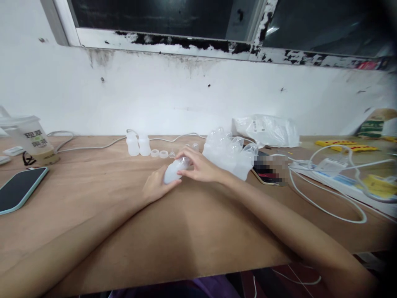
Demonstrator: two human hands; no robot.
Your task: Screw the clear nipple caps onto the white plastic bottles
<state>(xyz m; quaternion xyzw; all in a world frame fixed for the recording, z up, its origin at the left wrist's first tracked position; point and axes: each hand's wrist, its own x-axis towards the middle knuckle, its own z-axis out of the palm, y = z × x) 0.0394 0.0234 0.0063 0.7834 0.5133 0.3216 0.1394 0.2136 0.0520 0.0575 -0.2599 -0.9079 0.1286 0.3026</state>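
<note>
A small translucent white baby bottle (171, 173) is tilted between my hands above the wooden table. My left hand (154, 184) is wrapped round its body. My right hand (203, 166) has its thumb and fingers closed round the clear domed cap (184, 161) at the bottle's upper end. Behind my hands, two uncapped bottles (144, 145) stand upright near the wall. White collar rings (163, 154) and a clear nipple (172, 153) lie beside them. To the right of my right hand is a cluster of several capped bottles (228, 154), partly hidden by my forearm.
A plastic bag (268, 130) lies against the wall. Rightward are a dark phone (265, 176), a looped white cable (328, 215) and a power strip (350, 184). At left stand a drink cup (35, 142) and another phone (21, 188). The table's edge (149, 281) is in front.
</note>
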